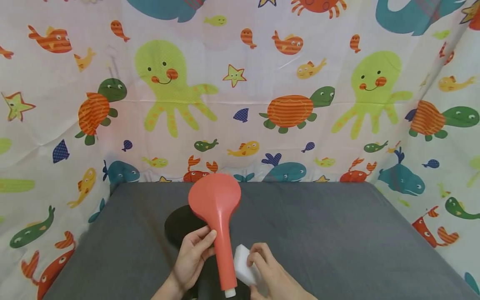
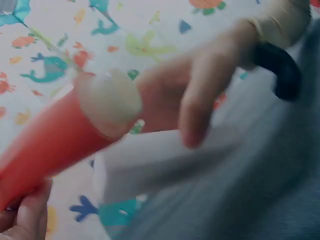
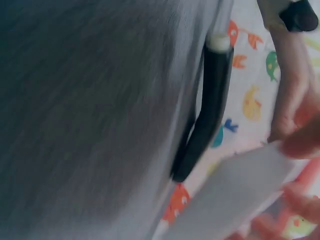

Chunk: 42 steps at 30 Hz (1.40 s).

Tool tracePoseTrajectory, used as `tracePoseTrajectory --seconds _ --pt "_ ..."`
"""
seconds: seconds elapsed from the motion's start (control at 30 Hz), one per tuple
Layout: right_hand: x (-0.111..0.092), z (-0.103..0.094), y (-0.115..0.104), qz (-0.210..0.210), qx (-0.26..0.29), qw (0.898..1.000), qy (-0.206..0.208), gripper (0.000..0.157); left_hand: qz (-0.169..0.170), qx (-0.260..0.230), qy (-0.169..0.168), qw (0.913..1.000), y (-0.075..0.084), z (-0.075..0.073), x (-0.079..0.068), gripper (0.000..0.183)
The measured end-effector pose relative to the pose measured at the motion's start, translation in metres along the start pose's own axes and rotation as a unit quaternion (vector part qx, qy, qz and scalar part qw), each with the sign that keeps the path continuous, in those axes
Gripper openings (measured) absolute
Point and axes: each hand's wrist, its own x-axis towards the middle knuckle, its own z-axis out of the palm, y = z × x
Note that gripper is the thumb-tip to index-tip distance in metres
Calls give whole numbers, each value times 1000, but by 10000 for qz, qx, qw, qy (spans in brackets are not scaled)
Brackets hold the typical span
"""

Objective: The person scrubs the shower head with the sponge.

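A red handheld shower head [image 1: 215,200] with a white connector end stands tilted in front of me, its round head up and away. My left hand [image 1: 193,254] grips the handle from the left, thumb across it. Just right of the handle's lower end, my right hand [image 1: 271,271] holds a white block-shaped sponge [image 1: 243,262] between thumb and fingers. In the left wrist view the sponge [image 2: 145,167] is blurred and sits close by the connector [image 2: 111,102]. The right wrist view shows the sponge's broad face [image 3: 235,195], with fingertips along its edge.
A black object with a round end [image 1: 180,225] lies on the grey table [image 1: 318,225], partly hidden behind the shower head and left hand. A black handle with a whitish tip [image 3: 212,95] shows in the right wrist view. A sea-animal-print curtain [image 1: 232,108] surrounds the table's back and sides.
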Motion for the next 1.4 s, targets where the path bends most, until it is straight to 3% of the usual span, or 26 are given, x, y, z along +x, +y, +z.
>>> tracePoseTrajectory --seconds 0.13,0.3,0.53,0.67,1.07,1.23,1.4 --pt "-14 -13 4 750 -846 9935 -105 35 -768 363 270 9960 -15 -4 1 38" --pt "-26 -20 9 1733 -1387 9749 -170 32 -1361 619 626 9868 -31 -5 8 42" --pt "-35 -12 13 2478 -2078 9462 101 45 -1753 791 736 9786 -49 -6 18 42" --pt "-37 -11 16 2806 -2280 9323 47 53 -1847 803 759 9766 -58 -8 22 41" --pt "-41 -12 21 2907 -2236 9303 -25 52 -2107 1004 1127 9658 -74 -9 22 34" --pt "-42 -13 21 2940 -2611 9194 -41 55 -2195 1559 1260 9548 -75 -7 23 22" --pt "-46 -18 19 2707 -3202 9076 229 52 -1998 2167 1223 9477 -75 -4 23 35"
